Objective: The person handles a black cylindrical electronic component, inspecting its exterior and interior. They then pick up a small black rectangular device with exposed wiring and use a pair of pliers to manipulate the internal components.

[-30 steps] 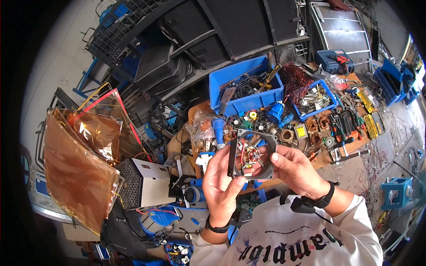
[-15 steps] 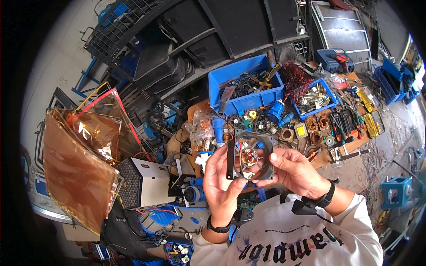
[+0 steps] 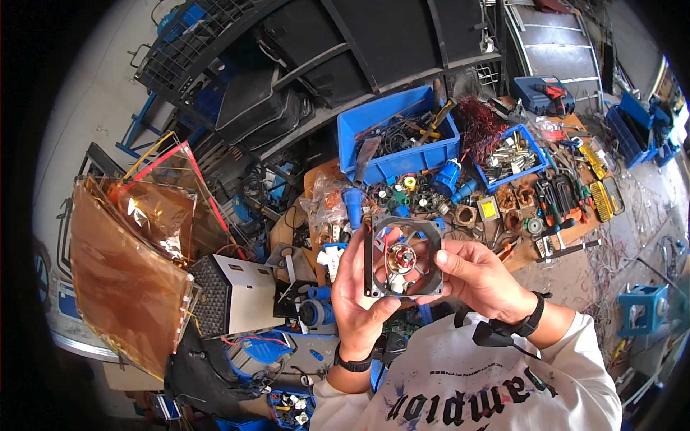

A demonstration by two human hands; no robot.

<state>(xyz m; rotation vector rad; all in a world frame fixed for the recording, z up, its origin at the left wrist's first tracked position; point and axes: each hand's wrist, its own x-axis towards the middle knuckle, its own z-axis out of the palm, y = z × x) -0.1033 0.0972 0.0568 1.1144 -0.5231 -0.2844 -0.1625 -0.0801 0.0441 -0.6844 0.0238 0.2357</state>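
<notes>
A square black cooling fan frame is held up in front of my chest, above the cluttered bench. It has no blades; the copper-coloured motor coil lies bare at its centre, and thin red wires run inside the frame. My left hand supports its left side and lower corner, with the thumb near the bottom edge and fingers behind. On the opposite side, my right hand grips the edge between thumb and fingers. Some fingers show through the open frame; others are hidden behind it.
Behind the frame stands a blue bin of cables and scrap. A smaller blue tray holds metal pieces, with pliers and screwdrivers to its right. At left are a white-sided box and brown film sheets.
The fan frame has shifted slightly down and tilted a little, with both hands still on it. Its open face and coil show a bit more squarely.
</notes>
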